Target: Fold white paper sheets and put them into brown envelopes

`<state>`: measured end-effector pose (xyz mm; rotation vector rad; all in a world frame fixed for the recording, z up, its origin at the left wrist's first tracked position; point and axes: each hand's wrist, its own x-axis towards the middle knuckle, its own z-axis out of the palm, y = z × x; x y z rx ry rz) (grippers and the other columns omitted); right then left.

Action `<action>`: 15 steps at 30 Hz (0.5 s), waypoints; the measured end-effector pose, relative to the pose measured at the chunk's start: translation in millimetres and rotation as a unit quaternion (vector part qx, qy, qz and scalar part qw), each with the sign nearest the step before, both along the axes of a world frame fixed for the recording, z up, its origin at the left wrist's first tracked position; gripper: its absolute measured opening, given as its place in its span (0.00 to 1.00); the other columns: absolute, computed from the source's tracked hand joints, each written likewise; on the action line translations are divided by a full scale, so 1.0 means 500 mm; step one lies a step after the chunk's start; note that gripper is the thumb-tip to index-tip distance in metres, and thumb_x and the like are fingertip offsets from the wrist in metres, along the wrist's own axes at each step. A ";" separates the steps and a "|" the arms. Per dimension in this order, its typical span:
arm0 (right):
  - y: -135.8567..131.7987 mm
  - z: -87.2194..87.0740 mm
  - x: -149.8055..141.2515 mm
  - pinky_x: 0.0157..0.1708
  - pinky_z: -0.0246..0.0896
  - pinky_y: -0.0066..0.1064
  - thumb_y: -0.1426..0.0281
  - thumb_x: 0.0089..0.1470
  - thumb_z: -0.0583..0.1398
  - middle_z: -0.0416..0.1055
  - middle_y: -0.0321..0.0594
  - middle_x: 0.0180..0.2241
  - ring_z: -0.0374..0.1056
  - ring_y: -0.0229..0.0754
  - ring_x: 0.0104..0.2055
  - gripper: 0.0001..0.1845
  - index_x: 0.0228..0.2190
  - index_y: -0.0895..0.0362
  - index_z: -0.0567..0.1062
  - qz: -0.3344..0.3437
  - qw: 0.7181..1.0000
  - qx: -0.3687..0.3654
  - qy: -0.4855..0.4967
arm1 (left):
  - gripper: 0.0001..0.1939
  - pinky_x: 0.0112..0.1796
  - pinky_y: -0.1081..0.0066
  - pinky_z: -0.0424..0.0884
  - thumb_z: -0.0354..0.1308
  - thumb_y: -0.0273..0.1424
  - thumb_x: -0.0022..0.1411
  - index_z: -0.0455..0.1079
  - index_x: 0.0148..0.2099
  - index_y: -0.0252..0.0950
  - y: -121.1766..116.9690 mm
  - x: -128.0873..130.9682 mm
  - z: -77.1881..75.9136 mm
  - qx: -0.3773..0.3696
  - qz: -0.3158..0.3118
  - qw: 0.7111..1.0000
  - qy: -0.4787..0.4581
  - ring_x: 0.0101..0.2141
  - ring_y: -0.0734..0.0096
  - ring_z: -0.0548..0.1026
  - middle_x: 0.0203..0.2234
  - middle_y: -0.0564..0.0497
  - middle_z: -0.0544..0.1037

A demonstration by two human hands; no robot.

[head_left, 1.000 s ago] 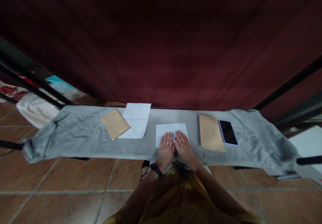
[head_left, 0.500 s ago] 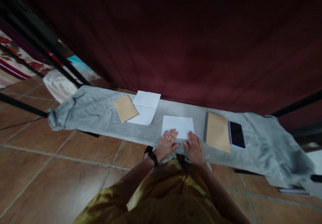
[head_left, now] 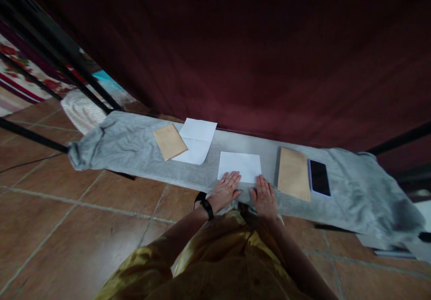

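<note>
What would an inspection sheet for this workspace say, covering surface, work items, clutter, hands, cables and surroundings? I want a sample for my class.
Surface: grey cloth, wrinkled at both ends, smoother in the middle.
Work items: white sheet lying flat at the hands.
Clutter: creased white paper, partly under a small brown packet, at left; larger brown packet and phone, screen dark, at right.
Hands: left hand spread, fingers over the sheet's near edge; right hand flat, fingertips at its near right corner.
Cables: thin dark line on the floor at far left, possibly a cable.
Surroundings: dark red hanging fabric, tiled floor, black bars.
</note>
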<state>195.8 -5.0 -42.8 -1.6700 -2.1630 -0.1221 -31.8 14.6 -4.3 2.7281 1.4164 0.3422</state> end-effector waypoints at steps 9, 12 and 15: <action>0.002 -0.001 -0.008 0.67 0.48 0.50 0.60 0.72 0.45 0.59 0.56 0.68 0.57 0.55 0.68 0.33 0.70 0.65 0.54 -0.012 1.000 0.003 -0.011 | 0.31 0.69 0.51 0.45 0.37 0.43 0.76 0.52 0.73 0.32 0.069 0.047 -0.008 -0.036 0.025 0.999 -0.013 0.71 0.62 0.51 0.71 0.42 0.56; 0.004 0.002 -0.011 0.66 0.48 0.49 0.61 0.71 0.46 0.60 0.57 0.67 0.57 0.55 0.68 0.32 0.69 0.65 0.56 -0.012 1.000 0.005 -0.013 | 0.32 0.69 0.51 0.45 0.35 0.43 0.76 0.52 0.73 0.31 0.117 0.066 -0.009 -0.051 0.051 0.997 -0.014 0.71 0.62 0.50 0.71 0.42 0.56; 0.004 0.008 -0.014 0.65 0.50 0.50 0.63 0.71 0.47 0.61 0.56 0.67 0.58 0.55 0.68 0.31 0.69 0.64 0.56 -0.016 1.000 0.008 -0.013 | 0.32 0.69 0.52 0.45 0.34 0.43 0.76 0.52 0.73 0.31 0.166 0.080 -0.007 -0.061 0.077 0.995 -0.006 0.72 0.61 0.49 0.71 0.41 0.55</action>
